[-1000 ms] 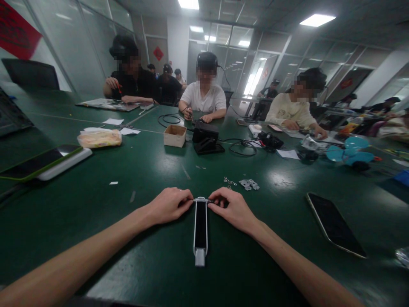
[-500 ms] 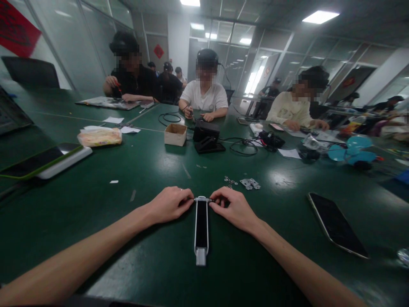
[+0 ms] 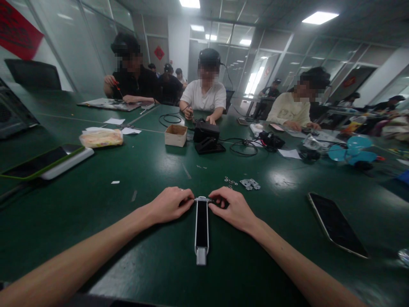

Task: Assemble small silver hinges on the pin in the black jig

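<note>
In front of me on the green table lies a long, narrow white-framed device (image 3: 202,226) with a black face and a grey block at its near end. A thin metal rod (image 3: 202,199) crosses its far end. My left hand (image 3: 174,204) is closed, thumb and finger pinching the rod's left end. At the right end, my right hand (image 3: 231,207) pinches too, its other fingers curled. The fingertips hide the rod's very ends. Just beyond my right hand sit several small metal rings (image 3: 230,181) and several flat metal plates (image 3: 250,184).
A smartphone (image 3: 337,226) lies to the right. A green-edged device (image 3: 44,162) and a tissue pack (image 3: 101,138) are at left. Farther off stand a small open box (image 3: 175,135), a black stand (image 3: 207,138) with cables, and blue fan blades (image 3: 353,151). Several people sit across.
My hands and the device have hardly moved; both pinches stay at the far end. Across the table, the person in white has moved a hand towards the black stand.
</note>
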`<state>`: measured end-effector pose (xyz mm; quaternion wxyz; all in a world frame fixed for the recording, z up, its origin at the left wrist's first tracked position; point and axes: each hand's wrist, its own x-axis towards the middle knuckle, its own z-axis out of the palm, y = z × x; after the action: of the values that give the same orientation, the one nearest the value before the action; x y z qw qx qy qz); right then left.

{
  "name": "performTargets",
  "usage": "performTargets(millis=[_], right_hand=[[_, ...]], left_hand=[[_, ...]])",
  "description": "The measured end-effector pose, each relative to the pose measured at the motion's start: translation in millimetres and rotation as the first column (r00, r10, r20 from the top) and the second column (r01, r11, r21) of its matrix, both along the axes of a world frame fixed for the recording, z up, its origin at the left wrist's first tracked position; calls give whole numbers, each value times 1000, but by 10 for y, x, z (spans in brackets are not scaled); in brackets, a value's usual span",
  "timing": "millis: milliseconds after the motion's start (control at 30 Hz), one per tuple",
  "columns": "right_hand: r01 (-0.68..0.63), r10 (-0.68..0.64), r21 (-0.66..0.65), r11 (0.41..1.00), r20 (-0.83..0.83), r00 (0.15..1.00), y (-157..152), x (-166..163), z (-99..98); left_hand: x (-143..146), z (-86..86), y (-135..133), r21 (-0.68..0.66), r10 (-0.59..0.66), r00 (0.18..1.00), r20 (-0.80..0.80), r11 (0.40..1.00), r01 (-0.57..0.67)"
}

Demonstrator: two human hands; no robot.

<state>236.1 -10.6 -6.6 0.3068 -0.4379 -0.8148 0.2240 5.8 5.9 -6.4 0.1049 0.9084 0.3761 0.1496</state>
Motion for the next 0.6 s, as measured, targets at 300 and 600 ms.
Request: performTargets(millis=[300,600], right_hand=[[-11,11,16,1000,3,1000,10,-1,-9],[-29,29,39,999,2,1000,20,15,-45]], left_hand=[[-2,27,-10,-12,2,1000,-6,1000,-2],[7,20,-4,6,15,1000,-28,1000,-14]])
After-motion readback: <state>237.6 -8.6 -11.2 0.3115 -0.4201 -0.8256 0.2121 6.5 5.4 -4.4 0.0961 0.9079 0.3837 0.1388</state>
